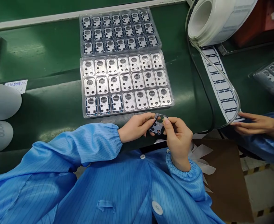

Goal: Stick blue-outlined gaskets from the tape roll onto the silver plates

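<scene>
Between my two hands, just past the front edge of the bench, is a small metal plate (157,127) with holes and a dark rim. My left hand (137,127) is closed on its left side, thumb and fingers pinching the edge. My right hand (179,135) grips the upper right corner with thumb and bent fingers. Whether the dark rim is a separate adhesive frame in my right fingers is too small to tell. Right behind my hands lies a clear tray (125,112) of silver plates; three in its front row, at the left, have dark blue borders.
Behind it sits another clear tray (121,52) of dark-bordered plates. At right, a label strip (217,76) runs from a large white roll (221,21), with a co-worker's hand (255,125) at its end. A black cable (201,79) crosses the green bench. White cylinders (4,99) stand left.
</scene>
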`<state>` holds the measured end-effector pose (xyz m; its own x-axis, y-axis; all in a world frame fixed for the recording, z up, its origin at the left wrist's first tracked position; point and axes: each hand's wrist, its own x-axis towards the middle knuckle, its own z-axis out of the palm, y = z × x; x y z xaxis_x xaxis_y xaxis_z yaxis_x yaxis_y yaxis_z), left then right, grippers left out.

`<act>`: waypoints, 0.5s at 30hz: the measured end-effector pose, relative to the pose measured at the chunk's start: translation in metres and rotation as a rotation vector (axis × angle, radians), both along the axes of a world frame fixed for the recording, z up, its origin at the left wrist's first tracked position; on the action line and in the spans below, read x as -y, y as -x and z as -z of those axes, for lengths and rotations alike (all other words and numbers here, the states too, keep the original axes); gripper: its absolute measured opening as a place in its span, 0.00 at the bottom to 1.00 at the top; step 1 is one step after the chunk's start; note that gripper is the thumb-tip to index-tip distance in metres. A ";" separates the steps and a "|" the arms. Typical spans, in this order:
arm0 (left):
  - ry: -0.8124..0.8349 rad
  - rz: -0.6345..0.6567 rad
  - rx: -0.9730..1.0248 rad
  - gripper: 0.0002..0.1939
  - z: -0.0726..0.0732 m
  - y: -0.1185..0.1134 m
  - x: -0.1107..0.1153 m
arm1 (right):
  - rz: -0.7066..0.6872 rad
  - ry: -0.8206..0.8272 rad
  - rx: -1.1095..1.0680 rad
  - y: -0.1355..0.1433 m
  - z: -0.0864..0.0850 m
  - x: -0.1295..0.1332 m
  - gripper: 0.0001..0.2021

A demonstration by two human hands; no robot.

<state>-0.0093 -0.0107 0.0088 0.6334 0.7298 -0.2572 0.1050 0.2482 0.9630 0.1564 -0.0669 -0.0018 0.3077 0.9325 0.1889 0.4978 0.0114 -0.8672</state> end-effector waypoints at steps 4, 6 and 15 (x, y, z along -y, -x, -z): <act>0.027 0.004 0.024 0.18 0.000 0.001 -0.002 | 0.028 -0.014 -0.056 0.003 0.002 0.000 0.12; 0.038 -0.005 0.024 0.19 -0.002 0.001 -0.002 | 0.038 -0.016 -0.070 0.003 0.002 0.000 0.12; 0.049 0.000 0.036 0.19 0.000 0.001 -0.001 | 0.053 0.000 -0.122 0.005 0.001 -0.001 0.12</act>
<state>-0.0104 -0.0102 0.0091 0.6428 0.7169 -0.2699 0.0704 0.2955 0.9527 0.1514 -0.0657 -0.0033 0.3772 0.9143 0.1474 0.3889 -0.0119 -0.9212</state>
